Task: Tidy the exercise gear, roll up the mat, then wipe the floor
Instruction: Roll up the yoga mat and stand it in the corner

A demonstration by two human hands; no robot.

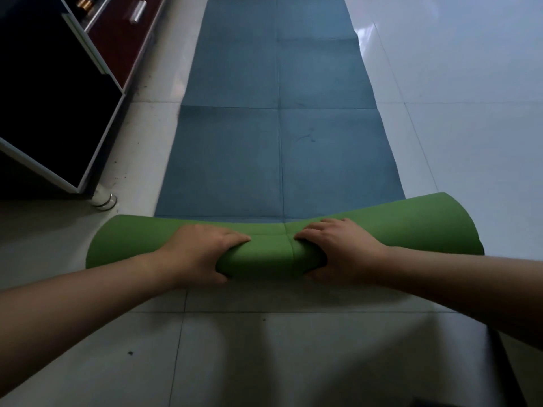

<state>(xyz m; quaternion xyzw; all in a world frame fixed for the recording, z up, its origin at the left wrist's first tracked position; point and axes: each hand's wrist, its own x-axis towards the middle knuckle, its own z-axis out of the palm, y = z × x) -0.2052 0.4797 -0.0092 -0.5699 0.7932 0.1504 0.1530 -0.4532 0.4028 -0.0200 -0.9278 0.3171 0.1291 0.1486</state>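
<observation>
The mat [279, 142] lies on the tiled floor [264, 348], running from the middle of the view out toward 12 o'clock. Its blue face is up, crossed by fold creases. The near end is turned over into a green roll [396, 230] that spans the view from 9 o'clock to 3 o'clock, just below the centre. The roll's right end sits a little farther away than its left end, so it lies slightly askew across the mat.

Both hands hold the roll near its middle, close together but not touching. The left hand [202, 254] is at 7 o'clock from the centre. Its fingers [232, 235] curve over the top of the roll, and its thumb is tucked under the near side, so it grips the green material. The right hand [343, 251], at 5 o'clock from the centre, grips the same way, with its fingers [317, 227] over the top and its thumb below. Between the 2 hands the roll is squeezed narrower than it is at its ends.

A cabinet [44, 98] with a dark front stands on the floor at 10 o'clock, beside the mat's left edge but apart from it. Its metal leg [104, 199] rests near the roll's left end. Behind it, at 11 o'clock, is a dark red drawer front [123, 45] with a silver handle [138, 13].
</observation>
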